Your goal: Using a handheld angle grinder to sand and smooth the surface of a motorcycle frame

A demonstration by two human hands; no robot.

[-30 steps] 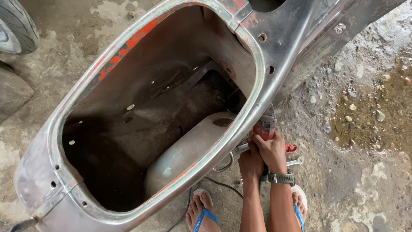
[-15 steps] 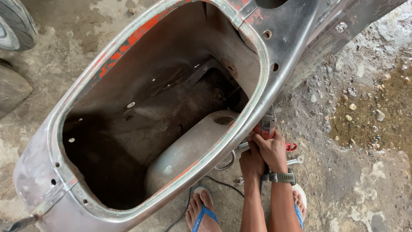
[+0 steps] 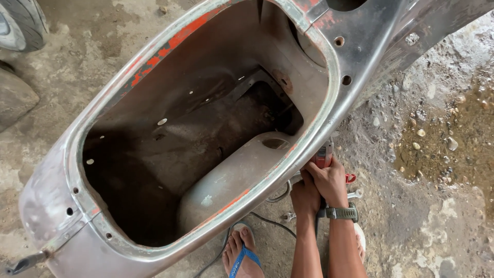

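A bare metal scooter body shell (image 3: pixel 128 77) with patches of red paint fills most of the view, its open hollow facing up. Both hands grip a red power tool (image 3: pixel 324 153) pressed against the shell's lower right rim. My left hand (image 3: pixel 304 194) wraps the tool's body from below. My right hand (image 3: pixel 329 181), with a wristwatch (image 3: pixel 339 212) on the wrist, holds it from the right. Most of the tool is hidden under the hands and the rim.
A black cable (image 3: pixel 267 221) trails over the concrete floor by my foot in a blue sandal (image 3: pixel 242 255). Spanners (image 3: pixel 355 194) lie on the ground near the hands. A tyre (image 3: pixel 23 20) sits top left. Gravel and a wet patch (image 3: pixel 442 139) lie right.
The hands and tool stay at the same spot on the rim. The view has shifted only slightly.
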